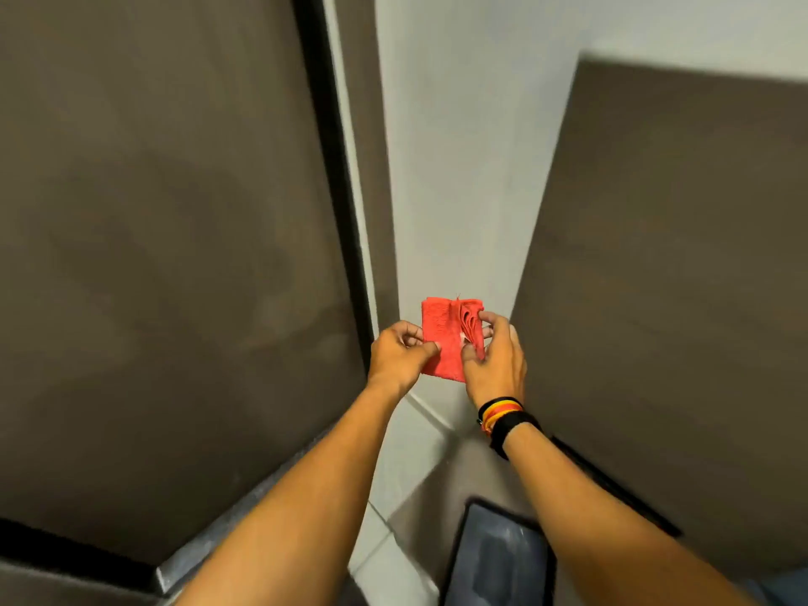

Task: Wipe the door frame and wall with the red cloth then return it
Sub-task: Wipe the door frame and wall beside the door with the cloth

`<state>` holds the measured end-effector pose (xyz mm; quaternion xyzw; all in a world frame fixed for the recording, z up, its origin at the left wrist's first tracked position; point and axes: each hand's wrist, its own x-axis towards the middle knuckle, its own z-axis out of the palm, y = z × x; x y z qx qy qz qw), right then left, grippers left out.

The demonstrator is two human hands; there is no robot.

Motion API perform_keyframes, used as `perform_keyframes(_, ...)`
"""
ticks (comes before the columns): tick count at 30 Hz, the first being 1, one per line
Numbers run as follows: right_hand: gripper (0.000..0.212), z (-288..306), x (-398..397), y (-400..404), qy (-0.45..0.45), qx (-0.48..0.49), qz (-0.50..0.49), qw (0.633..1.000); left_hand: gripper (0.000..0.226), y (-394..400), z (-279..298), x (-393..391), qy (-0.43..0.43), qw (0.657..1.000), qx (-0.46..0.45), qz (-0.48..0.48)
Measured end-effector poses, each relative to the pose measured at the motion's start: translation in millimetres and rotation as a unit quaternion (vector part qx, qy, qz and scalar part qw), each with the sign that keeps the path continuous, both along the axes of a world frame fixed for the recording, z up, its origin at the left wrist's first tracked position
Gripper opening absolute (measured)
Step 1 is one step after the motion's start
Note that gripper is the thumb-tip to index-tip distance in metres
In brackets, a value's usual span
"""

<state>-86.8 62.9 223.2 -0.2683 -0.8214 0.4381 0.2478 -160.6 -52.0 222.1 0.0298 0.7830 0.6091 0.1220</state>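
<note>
The red cloth [446, 338] is held up in the air between both hands, in front of the pale wall [459, 168] and low down near where the wall meets the floor. It is folded into a small thick pad, and its layered edges fan out on the right side. The left hand [400, 354] pinches the pad's left edge between thumb and curled fingers, which keeps the flat face steady. The right hand [496, 356] is half closed, thumb and fingertips working at the stacked folds, probably to tidy or refold the pad so a clean face is ready for wiping. A dark band and coloured bracelets [503, 415] sit on the right wrist. Just left of the cloth runs the pale door frame [350, 168] with its dark strip, beside the brown door [153, 212]. To the right a second brown panel [677, 299] stands at an angle. Below, by the floor tiles, lies a dark tray-like thing [503, 557] that cannot be made out clearly.
</note>
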Motion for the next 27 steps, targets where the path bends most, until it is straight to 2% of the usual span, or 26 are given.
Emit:
perform_keyframes(5,0.044,157.6,-32.2,-63.5,0.121,0.045,0.039,0.991,0.016,-78.5,172.8,-19.7,0.148,0.989,0.017,0.021)
perform_keyframes(9,0.041,288.5,-52.1,-158.5,0.242,0.062,0.091,0.964,0.018,-183.0,311.6,-23.5,0.257,0.964,0.023,0.067)
perform_keyframes(12,0.045,367.4,-57.0,-244.3,0.321,0.057,0.148,0.934,0.02,-272.9,392.2,-9.1,0.316,0.94,0.032,0.124)
perform_keyframes(14,0.047,400.2,-58.4,-288.6,0.35,0.058,0.171,0.919,0.023,-320.7,427.8,3.5,0.343,0.926,0.021,0.155)
perform_keyframes(20,0.051,455.4,-42.4,-470.4,0.417,0.04,0.296,0.858,0.026,-513.4,482.3,55.8,0.4,0.878,-0.032,0.262)
perform_keyframes(24,0.054,439.8,-31.3,-575.2,0.424,0.032,0.366,0.828,0.028,-618.6,465.5,84.4,0.398,0.857,-0.08,0.317)
perform_keyframes(27,0.053,400.1,-31.5,-633.0,0.406,0.035,0.394,0.824,0.026,-672.9,428.4,97.5,0.355,0.847,-0.151,0.365)
